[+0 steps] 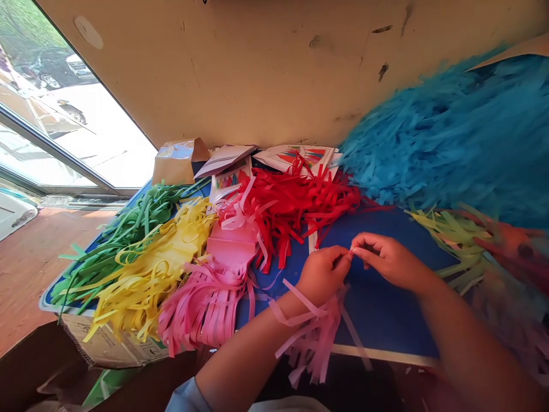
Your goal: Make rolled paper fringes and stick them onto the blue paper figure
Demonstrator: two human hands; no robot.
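Observation:
A pale pink tissue-paper tassel (pixel 319 337) hangs from my left hand (pixel 323 274), its cut strips falling past the table's front edge. My left fingers are closed around its upper end. With thumb and forefinger, my right hand (pixel 392 260) pinches a small pale tip of it, and the fingertips of both hands meet there. Left of my hands lie fringed tissue sheets in pink (pixel 214 292), yellow (pixel 163 257) and green (pixel 124 246). A heap of red fringed tissue (pixel 295 206) lies just beyond my hands.
Everything lies on a blue table (pixel 381 326) against a beige wall (pixel 257 74). A big blue fringe pile (pixel 450 143) rises at the right, with multicoloured tassels (pixel 472 246) below it. Printed cards (pixel 229 160) and a brown paper bag (pixel 180 163) stand behind. A cardboard box (pixel 111 340) is below left.

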